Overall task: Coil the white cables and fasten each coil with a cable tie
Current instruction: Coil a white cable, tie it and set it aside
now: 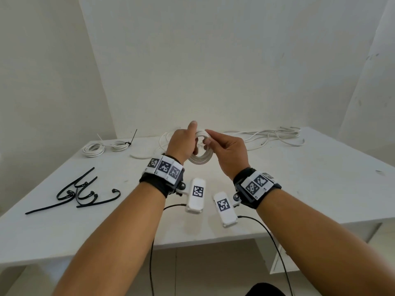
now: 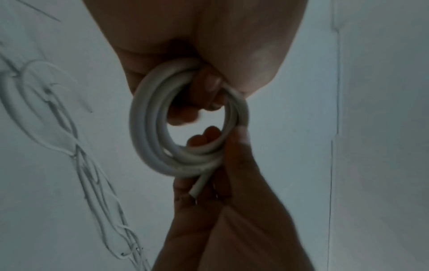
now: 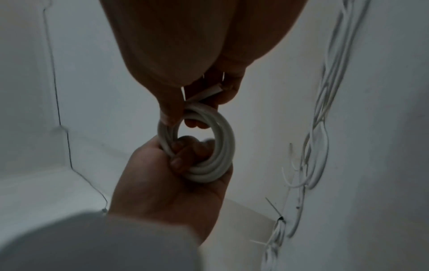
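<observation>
Both hands grip one coil, held above the table: left hand curled round its left side, right hand pinching the right side by the cut end. Cable judged light, springy, smooth; likely to unwind unless held where turns cross. Ties lie left; loose cables far right. Wrist tags: patterns only, no legible text.
</observation>
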Demonstrator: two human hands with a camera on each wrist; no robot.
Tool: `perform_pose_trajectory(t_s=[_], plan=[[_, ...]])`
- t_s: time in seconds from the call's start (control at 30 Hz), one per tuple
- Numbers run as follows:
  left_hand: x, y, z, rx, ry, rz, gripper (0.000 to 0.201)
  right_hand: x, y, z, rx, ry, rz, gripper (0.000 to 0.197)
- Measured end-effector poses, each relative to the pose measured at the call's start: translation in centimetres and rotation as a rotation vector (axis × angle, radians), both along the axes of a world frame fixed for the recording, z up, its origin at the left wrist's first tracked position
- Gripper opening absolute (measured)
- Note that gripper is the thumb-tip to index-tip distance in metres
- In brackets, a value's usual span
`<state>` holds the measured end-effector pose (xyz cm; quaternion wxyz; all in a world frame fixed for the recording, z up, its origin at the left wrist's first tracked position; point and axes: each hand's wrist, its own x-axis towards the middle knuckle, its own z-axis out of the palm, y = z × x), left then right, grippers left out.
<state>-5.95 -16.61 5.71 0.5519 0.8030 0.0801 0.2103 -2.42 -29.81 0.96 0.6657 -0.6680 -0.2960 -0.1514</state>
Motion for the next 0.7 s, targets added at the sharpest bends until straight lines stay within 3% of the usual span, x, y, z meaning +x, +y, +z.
perform_pose_trajectory(t_s=[0.07, 0.2, 0.3, 0.53, 0.7], plan=[[-0.1, 0.5, -0.7, 0.015, 0.078, -0.029, 0.056, 0.2, -0.6, 0.2, -0.098, -0.026, -0.021, 0.024], [-0.7, 1.4, -1.2, -0.171, 0.218, -0.200, 0.050, 0.4, -0.8, 0.7, -0.379, -0.171, -0.023, 0.024], [-1.1, 1.5, -1.4, -0.305, 0.217, -0.241, 0.041, 0.2, -0.2, 0.8, -0.501, -0.288, -0.012, 0.025], [-1.4, 2.6, -1.8, -0.435, -0.048, 0.098, 0.022, -1.6, 3.2, 0.7, -0.436, -0.226, -0.024, 0.029], [-2.4, 4.6, -2.2, -0.536, -0.148, 0.205, 0.016, -2.1, 6.2, 0.8, -0.532, -0.239, -0.032, 0.025]])
